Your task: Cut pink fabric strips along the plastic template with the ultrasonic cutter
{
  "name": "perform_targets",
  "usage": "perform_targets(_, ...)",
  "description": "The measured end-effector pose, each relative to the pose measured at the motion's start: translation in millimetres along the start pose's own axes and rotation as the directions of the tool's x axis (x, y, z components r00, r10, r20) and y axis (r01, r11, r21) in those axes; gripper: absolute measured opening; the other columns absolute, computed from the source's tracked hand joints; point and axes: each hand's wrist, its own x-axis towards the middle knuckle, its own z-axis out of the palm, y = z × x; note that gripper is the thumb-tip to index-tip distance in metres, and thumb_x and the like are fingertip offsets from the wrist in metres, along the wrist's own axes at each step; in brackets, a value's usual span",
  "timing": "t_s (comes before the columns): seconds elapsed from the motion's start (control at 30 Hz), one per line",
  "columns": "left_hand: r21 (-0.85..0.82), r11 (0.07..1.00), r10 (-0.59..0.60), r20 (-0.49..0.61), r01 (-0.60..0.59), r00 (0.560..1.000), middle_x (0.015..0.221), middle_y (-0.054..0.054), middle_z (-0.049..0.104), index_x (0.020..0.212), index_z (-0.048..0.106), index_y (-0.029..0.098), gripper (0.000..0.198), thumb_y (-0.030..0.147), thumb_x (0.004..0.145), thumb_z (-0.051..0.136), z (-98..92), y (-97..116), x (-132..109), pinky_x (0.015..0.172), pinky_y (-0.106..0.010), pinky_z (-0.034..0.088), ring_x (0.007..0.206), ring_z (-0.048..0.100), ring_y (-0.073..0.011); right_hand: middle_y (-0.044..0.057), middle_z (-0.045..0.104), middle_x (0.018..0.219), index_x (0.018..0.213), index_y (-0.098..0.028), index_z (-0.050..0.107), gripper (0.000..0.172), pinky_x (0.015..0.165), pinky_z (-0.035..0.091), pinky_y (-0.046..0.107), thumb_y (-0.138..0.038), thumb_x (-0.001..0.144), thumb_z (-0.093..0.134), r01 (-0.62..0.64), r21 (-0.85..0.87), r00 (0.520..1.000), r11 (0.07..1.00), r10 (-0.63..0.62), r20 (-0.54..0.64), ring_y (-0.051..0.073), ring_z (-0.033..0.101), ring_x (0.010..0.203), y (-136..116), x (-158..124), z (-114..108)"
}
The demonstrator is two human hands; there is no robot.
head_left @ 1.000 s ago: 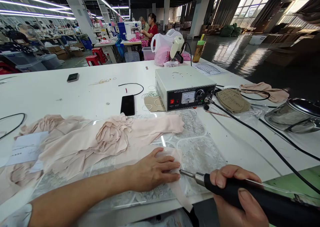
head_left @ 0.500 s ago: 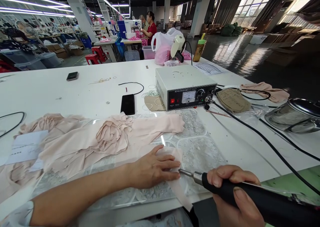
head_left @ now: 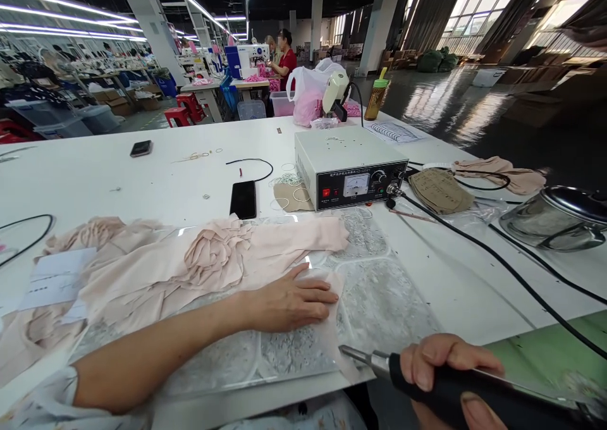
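Observation:
My left hand (head_left: pixel 294 298) lies flat, fingers stretched out, on a thin pale pink fabric piece (head_left: pixel 328 341). The fabric rests on a clear, grey-patterned sheet (head_left: pixel 379 291) on the white table. In my right hand (head_left: pixel 441 360) is a thick black-handled ultrasonic hand tool (head_left: pixel 379 362) with a pointed metal tip. Its tip is at the fabric's right edge, below my left fingers; whether it touches I cannot tell. Beyond my left hand, a heap of pale pink fabric pieces (head_left: pixel 142 278) spreads leftward, with a ruffled bunch (head_left: pixel 215 253) on top.
A control box (head_left: pixel 363 186) with a dial stands behind; a black cable (head_left: pixel 474 246) leaves its front. Near it are a phone (head_left: pixel 243 200), brown card patterns (head_left: pixel 441 191) and a lidded metal pot (head_left: pixel 554 221). A white paper (head_left: pixel 59 278) lies on the heap. People sit at sewing machines farther back.
My left hand has shifted slightly up and left, its fingers closer together. The tool tip has moved down from beside my fingertips, towards the table's front edge.

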Motion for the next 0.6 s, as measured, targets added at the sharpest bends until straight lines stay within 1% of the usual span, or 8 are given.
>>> perform_targets(0.07, -0.036, 0.999, -0.031, 0.004, 0.031, 1.0, 0.134, -0.004, 0.059, 0.098, 0.059, 0.019, 0.011, 0.022, 0.101, 0.049, 0.5, 2, -1, 0.12, -0.044, 0.005, 0.133, 0.046, -0.0183, -0.001, 0.049, 0.066, 0.08, -0.024, 0.058, 0.011, 0.042, 0.048, 0.029, -0.035, 0.08, 0.06, -0.002, 0.003, 1.0, 1.0, 0.002, 0.018, 0.013, 0.05, 0.049, 0, -1, 0)
perform_targets(0.2, -0.063, 0.993, -0.094, 0.012, 0.095, 0.995, 0.136, -0.004, 0.058, 0.094, 0.057, 0.019, 0.011, 0.025, 0.101, 0.05, 2.5, 9, -1, 0.119, -0.043, 0.009, 0.135, 0.044, -0.0196, 0.0, 0.049, 0.067, 0.082, -0.023, 0.058, 0.01, 0.043, 0.049, 0.029, -0.032, 0.082, 0.06, 0.011, 0.009, 1.0, 1.0, -0.011, 0.008, 0.013, 0.051, 0.051, 0, -1, 2)
perform_targets(0.27, -0.045, 0.993, -0.114, 0.0, 0.114, 0.994, 0.135, -0.005, 0.058, 0.093, 0.057, 0.019, 0.012, 0.025, 0.1, 0.051, 5.5, 13, -1, 0.119, -0.043, 0.011, 0.134, 0.045, -0.0204, 0.0, 0.049, 0.068, 0.083, -0.022, 0.058, 0.01, 0.044, 0.05, 0.029, -0.032, 0.083, 0.06, 0.006, 0.013, 1.0, 1.0, -0.006, 0.006, 0.012, 0.051, 0.052, -1, -2, 2)
perform_targets(0.37, 0.027, 0.992, -0.123, -0.051, 0.124, 0.991, 0.135, -0.009, 0.057, 0.091, 0.057, 0.017, 0.014, 0.027, 0.099, 0.053, 10.7, 18, 0, 0.119, -0.043, 0.013, 0.131, 0.047, -0.0215, 0.0, 0.05, 0.069, 0.083, -0.022, 0.057, 0.011, 0.044, 0.05, 0.029, -0.032, 0.083, 0.06, 0.013, 0.015, 1.0, 1.0, -0.013, 0.013, 0.012, 0.051, 0.052, -1, -3, 1)
perform_targets(0.43, 0.082, 0.99, -0.108, -0.097, 0.116, 0.989, 0.129, -0.011, 0.059, 0.091, 0.057, 0.015, 0.015, 0.028, 0.099, 0.053, 12.4, 21, 1, 0.118, -0.043, 0.014, 0.127, 0.05, -0.0217, -0.001, 0.05, 0.068, 0.082, -0.022, 0.057, 0.011, 0.044, 0.05, 0.029, -0.032, 0.082, 0.06, 0.008, 0.012, 1.0, 1.0, -0.008, 0.014, 0.012, 0.051, 0.052, 0, -3, 0)
perform_targets(0.5, 0.131, 0.987, -0.074, -0.134, 0.091, 0.988, 0.118, -0.011, 0.063, 0.088, 0.057, 0.015, 0.015, 0.025, 0.099, 0.052, 12.1, 23, 3, 0.117, -0.043, 0.017, 0.119, 0.054, -0.0203, -0.001, 0.05, 0.068, 0.082, -0.022, 0.057, 0.011, 0.045, 0.051, 0.03, -0.032, 0.082, 0.06, -0.004, 0.011, 1.0, 1.0, 0.004, 0.011, 0.012, 0.051, 0.052, 1, -3, -2)
perform_targets(0.6, 0.178, 0.984, 0.016, -0.131, 0.008, 0.991, 0.106, -0.007, 0.064, 0.084, 0.057, 0.015, 0.018, 0.014, 0.098, 0.047, 10.1, 25, 5, 0.113, -0.038, 0.026, 0.106, 0.058, -0.017, 0.0, 0.051, 0.071, 0.085, -0.023, 0.057, 0.009, 0.047, 0.052, 0.03, -0.032, 0.084, 0.058, -0.023, 0.001, 0.999, 1.0, 0.023, 0.036, 0.013, 0.052, 0.055, 1, -3, -4)
